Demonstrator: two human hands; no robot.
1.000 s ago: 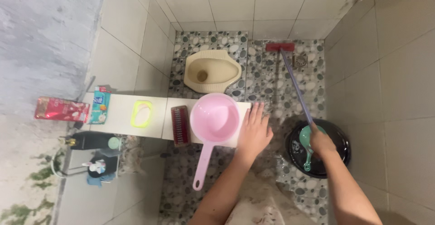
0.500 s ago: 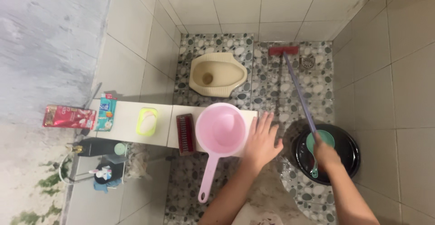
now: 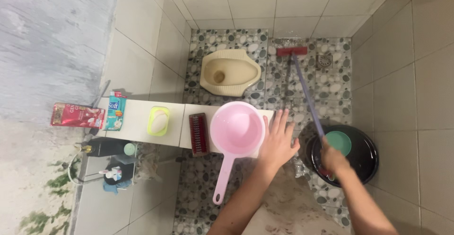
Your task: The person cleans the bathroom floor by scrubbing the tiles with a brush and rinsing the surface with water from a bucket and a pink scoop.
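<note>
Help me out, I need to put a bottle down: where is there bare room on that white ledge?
On the white ledge, bare tile lies between the blue packet and the yellow soap dish. Rightward it is crowded: brush, pink dipper, left hand.

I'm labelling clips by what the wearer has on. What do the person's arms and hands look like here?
Both forearms are bare, with no sleeves in view. The left hand and right hand wear no gloves; no rings, watch or bracelets are visible.
</note>
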